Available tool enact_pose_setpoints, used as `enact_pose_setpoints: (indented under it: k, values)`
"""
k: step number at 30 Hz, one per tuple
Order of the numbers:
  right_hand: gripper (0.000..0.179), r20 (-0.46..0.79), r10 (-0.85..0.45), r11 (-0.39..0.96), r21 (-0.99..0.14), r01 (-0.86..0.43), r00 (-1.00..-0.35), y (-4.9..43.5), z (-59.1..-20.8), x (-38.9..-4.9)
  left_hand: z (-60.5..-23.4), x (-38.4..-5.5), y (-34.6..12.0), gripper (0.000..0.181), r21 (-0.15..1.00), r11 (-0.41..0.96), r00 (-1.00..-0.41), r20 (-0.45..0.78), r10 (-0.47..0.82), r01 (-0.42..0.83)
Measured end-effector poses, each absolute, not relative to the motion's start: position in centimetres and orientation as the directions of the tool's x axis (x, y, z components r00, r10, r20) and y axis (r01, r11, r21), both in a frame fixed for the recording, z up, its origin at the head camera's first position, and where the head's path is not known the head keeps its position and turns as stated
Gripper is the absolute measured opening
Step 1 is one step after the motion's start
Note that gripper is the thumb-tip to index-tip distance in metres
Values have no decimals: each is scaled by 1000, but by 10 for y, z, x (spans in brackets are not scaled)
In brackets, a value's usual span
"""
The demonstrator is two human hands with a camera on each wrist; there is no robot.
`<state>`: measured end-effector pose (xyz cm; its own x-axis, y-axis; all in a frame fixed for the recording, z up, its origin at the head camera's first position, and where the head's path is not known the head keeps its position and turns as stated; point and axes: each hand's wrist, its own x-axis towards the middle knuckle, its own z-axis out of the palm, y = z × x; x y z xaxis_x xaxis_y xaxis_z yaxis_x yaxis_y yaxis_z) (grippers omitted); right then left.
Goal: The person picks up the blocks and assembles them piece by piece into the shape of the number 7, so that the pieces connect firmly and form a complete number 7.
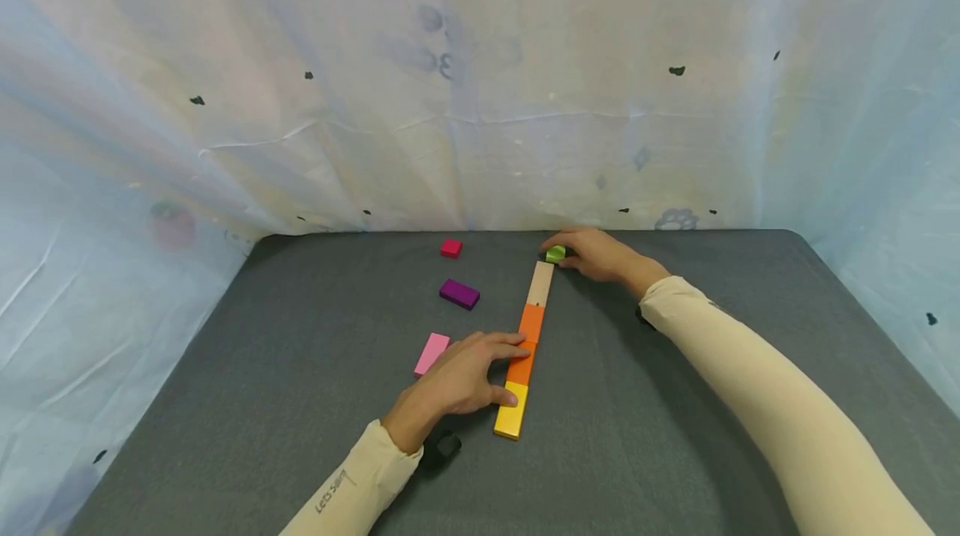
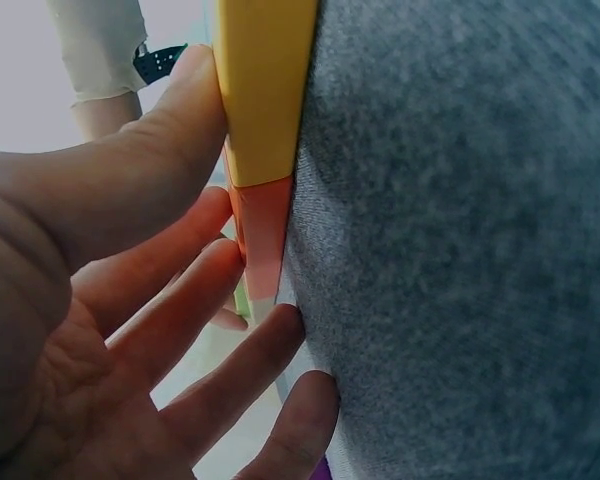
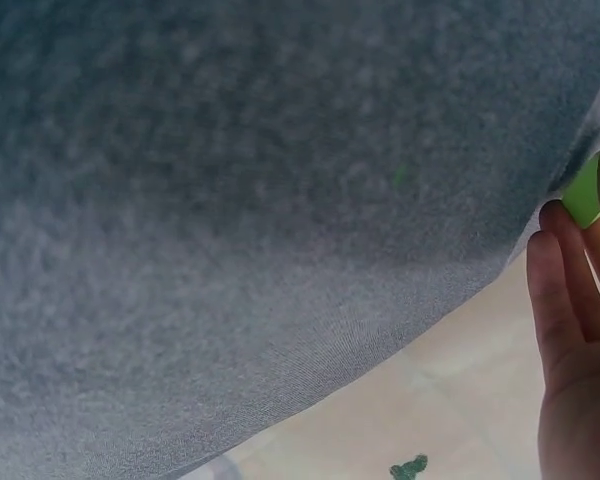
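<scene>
A straight row of flat blocks runs away from me: a yellow block (image 1: 508, 419), two orange blocks (image 1: 532, 322) and a plain wood-coloured block (image 1: 540, 284). My left hand (image 1: 463, 373) lies over the near part of this row, its thumb touching the yellow block (image 2: 265, 95) and its extended fingertips on the orange ones. At the far end, my right hand (image 1: 596, 255) pinches a light green block (image 1: 556, 253) between thumb and fingers, close to the wooden block's end. The right wrist view shows only part of the green block (image 3: 584, 190), the rest hidden by the thumb.
Left of the row lie a pink block (image 1: 432, 353), partly covered by my left hand, a purple block (image 1: 459, 294) and a small red block (image 1: 451, 248). All rest on the dark grey table (image 1: 300, 419). A pale printed curtain (image 1: 525, 161) hangs behind its far edge.
</scene>
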<state>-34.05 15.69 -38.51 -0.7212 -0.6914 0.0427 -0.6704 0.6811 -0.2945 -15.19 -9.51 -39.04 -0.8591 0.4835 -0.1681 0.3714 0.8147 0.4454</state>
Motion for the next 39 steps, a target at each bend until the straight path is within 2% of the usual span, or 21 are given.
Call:
enact_pose_setpoints:
  k: [20, 26, 32, 39]
  values:
    - [42, 45, -709, 664, -294, -687, -704, 153, -381, -338, -390, -151, -94, 64, 446, 807, -856, -151, 494, 387]
    - [43, 34, -695, 681, -291, -672, -718, 153, -382, -338, -391, -151, -93, 63, 440, 798, -852, -125, 509, 412]
    - [43, 36, -723, 648, -314, -694, -690, 144, -381, -338, -391, -149, -99, 63, 435, 810, -866, -119, 485, 394]
    - [43, 40, -712, 658, -310, -686, -701, 147, -382, -338, -390, -150, -97, 64, 439, 802, -853, -135, 504, 405]
